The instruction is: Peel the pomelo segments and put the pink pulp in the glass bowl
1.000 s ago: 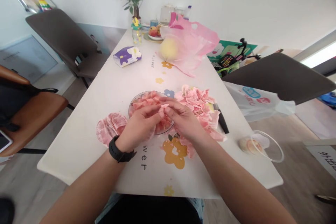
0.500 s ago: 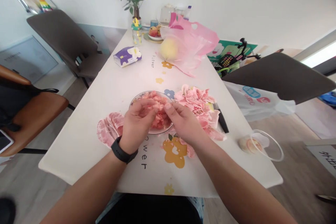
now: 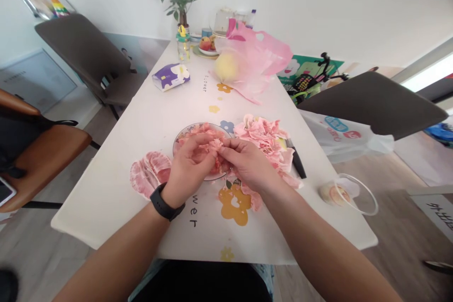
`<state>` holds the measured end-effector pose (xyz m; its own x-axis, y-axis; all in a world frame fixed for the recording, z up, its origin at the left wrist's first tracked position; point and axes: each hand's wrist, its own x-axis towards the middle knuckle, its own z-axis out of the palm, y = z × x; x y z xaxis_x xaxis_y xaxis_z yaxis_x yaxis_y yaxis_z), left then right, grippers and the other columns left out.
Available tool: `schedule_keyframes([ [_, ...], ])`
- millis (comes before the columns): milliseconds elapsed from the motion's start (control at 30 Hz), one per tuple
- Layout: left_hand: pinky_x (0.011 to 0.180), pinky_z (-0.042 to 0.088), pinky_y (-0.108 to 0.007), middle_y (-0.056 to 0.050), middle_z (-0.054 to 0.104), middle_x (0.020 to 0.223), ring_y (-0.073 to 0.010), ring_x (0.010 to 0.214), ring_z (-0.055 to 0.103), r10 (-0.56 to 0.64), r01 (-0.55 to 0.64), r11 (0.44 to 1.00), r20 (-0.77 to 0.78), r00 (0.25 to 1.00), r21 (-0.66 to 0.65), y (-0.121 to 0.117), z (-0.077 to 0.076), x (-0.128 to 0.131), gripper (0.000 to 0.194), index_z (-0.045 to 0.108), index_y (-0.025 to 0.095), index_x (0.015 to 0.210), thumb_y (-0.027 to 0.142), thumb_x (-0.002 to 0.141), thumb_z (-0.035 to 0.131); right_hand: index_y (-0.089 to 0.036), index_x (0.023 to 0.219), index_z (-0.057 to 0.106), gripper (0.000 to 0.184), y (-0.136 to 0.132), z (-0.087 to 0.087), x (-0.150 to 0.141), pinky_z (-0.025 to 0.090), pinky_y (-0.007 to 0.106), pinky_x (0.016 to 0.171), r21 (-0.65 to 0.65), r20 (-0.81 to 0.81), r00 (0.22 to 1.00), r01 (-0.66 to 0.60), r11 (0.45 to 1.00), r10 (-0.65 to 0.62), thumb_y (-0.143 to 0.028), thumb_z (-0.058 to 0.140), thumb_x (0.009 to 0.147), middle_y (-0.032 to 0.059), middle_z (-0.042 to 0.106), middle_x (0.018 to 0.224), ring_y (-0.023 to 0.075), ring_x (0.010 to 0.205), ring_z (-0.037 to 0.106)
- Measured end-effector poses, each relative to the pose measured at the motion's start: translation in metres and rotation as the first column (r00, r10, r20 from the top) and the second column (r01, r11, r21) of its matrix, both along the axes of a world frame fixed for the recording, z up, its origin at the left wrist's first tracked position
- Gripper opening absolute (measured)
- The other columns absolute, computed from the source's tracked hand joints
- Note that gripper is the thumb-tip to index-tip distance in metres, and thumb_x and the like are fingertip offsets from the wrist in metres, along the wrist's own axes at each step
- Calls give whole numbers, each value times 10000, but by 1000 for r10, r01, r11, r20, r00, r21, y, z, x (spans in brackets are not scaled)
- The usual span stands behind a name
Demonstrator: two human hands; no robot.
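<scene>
Over a plate (image 3: 176, 138) of pink pomelo pulp (image 3: 205, 128), my left hand (image 3: 187, 163) and my right hand (image 3: 249, 163) meet at the fingertips. Both pinch a small piece of pomelo flesh (image 3: 215, 145) between thumb and fingers. A black band circles my left wrist. Left of the plate lie unpeeled pomelo segments (image 3: 146, 172), partly behind my left hand. A heap of torn pink pomelo membrane (image 3: 262, 134) sits to the right, beyond my right hand. My hands and wrists cover the near part of the plate.
A knife with a black handle (image 3: 298, 164) lies beside the membrane heap. A clear plastic tub (image 3: 357, 193) stands at the right edge. Farther back are a purple tissue pack (image 3: 171, 77), a pink plastic bag (image 3: 262, 56) with a yellow round fruit (image 3: 226, 67), and a jar (image 3: 183, 48).
My right fingertips have shifted slightly, with the thumb lower and the fingers more bent. The piece of flesh between my hands shows more clearly. The view has moved a little.
</scene>
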<state>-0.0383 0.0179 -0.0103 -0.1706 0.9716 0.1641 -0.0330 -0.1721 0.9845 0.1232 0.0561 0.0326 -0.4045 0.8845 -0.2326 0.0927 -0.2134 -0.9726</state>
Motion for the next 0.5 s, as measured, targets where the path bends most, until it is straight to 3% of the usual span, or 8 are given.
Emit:
schedule_keyframes([
  [100, 844, 640, -329, -77, 775, 1254, -210, 1024, 759, -49, 50, 999, 28, 998, -21, 2, 1, -1, 472, 699, 305, 1360, 310, 895, 781, -227, 733, 618, 168, -1, 0, 1, 371, 280, 563, 177, 208, 977, 6, 984, -44, -321, 665, 863, -50, 604, 643, 118, 576, 510],
  [167, 887, 633, -335, -79, 786, 1236, -215, 1044, 756, -67, 67, 996, 7, 998, -63, 3, 2, -2, 451, 729, 298, 1341, 347, 897, 792, -233, 742, 616, 162, -3, 0, 3, 365, 281, 564, 311, 339, 937, -22, 950, -89, -318, 648, 876, -49, 609, 662, 126, 593, 513],
  [333, 688, 603, -287, -53, 791, 921, -194, 825, 738, -99, 100, 984, 14, 995, -146, 3, 8, -2, 218, 785, 225, 1004, 391, 867, 815, -241, 769, 557, 181, -6, -1, 6, 384, 284, 583, 519, 426, 897, -130, 845, -123, -303, 578, 938, -32, 622, 697, 142, 618, 527],
  [500, 568, 521, -232, 2, 712, 778, -132, 646, 654, -131, 139, 975, 55, 990, -174, 3, 11, 0, 227, 724, 220, 975, 391, 855, 812, -250, 810, 504, 203, -4, -2, 9, 402, 304, 620, 577, 514, 849, -237, 782, -122, -306, 508, 1005, 1, 639, 751, 175, 680, 570],
])
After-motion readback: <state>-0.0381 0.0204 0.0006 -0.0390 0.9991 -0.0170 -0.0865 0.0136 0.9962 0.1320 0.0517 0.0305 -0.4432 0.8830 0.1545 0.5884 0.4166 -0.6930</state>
